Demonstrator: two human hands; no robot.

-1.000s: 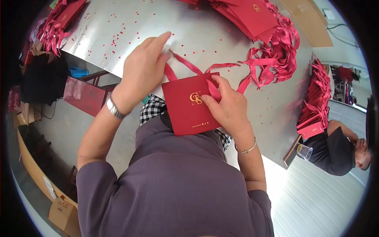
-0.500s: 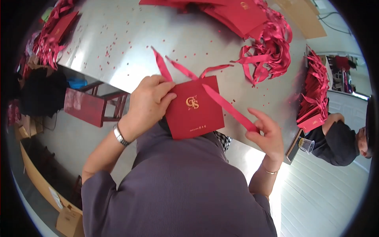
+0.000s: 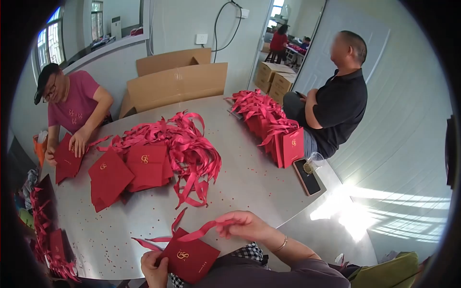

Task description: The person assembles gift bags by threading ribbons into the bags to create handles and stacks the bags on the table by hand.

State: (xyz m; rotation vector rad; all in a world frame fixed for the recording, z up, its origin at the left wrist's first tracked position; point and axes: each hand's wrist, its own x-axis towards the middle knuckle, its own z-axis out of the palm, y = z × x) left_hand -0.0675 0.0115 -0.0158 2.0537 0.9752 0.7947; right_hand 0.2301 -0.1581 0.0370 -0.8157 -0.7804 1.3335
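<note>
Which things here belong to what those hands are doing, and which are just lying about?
Part of the job:
- red gift bag, in left hand
- pink ribbon, in right hand
- stacked red bags

Lying about:
- phone
- plastic cup
- cardboard box

The bag [image 3: 192, 263] at half past six is deep red with a gold emblem [image 3: 182, 255]; its ribbon [image 3: 200, 233], pinkish red. Silver-grey worktop [image 3: 235, 187], speckled with red dots. Brown cartons [image 3: 177, 89] at half past ten. A pink shirt [image 3: 72, 100] at half past nine, a black shirt [image 3: 342, 106] past two. Black-and-white check on the cloth [image 3: 253, 251] at half past five; olive fabric [image 3: 391, 276] past four.
</note>
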